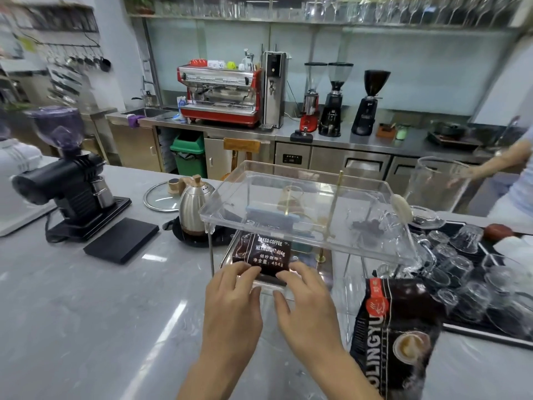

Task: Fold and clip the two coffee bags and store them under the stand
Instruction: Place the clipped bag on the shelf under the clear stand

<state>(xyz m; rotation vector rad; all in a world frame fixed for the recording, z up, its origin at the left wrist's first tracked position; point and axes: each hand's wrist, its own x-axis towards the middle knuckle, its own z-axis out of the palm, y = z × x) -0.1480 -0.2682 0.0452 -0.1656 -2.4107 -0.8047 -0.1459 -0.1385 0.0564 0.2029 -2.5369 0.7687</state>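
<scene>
A dark coffee bag (266, 252) with white print lies flat under the clear acrylic stand (291, 236) in the middle of the counter. A blue clip (271, 217) shows through the stand's top at the bag's far end. My left hand (230, 307) and my right hand (308, 307) lie side by side, and their fingertips touch the bag's near end. A second coffee bag (395, 339), black with red and white print, stands upright to the right of my right hand, in front of the stand's right leg.
A steel kettle (194, 209) and a glass lid (160, 197) are left of the stand. Further left are a black grinder (69, 186) and a black pad (121, 240). Several upturned glasses (473, 278) fill a black tray at right. Another person's arm (496, 163) reaches in behind.
</scene>
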